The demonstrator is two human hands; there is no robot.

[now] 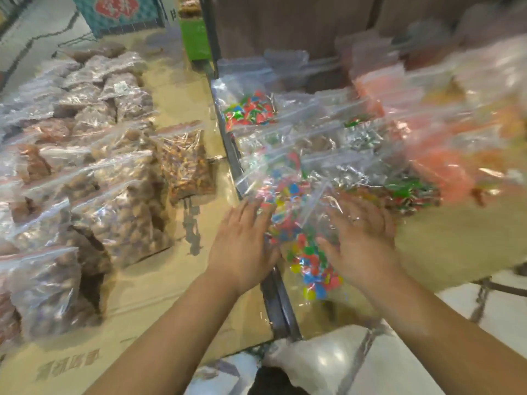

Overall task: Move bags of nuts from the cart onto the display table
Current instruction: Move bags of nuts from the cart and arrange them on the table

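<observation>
Glossy pale floor tiles [390, 363], teal sign [119, 15] beyond.

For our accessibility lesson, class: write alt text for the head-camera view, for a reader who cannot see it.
The left hand and right hand, both open, touch the sides of a clear bag of multicoloured pieces on a cart piled with similar bags. To the left, bags of brown nuts lie on a cardboard-topped table.

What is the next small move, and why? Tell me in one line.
Probably press both hands inward and lift the colourful bag: the left hand and right hand flank it with uncurled fingers, touching but not yet gripping.
</observation>
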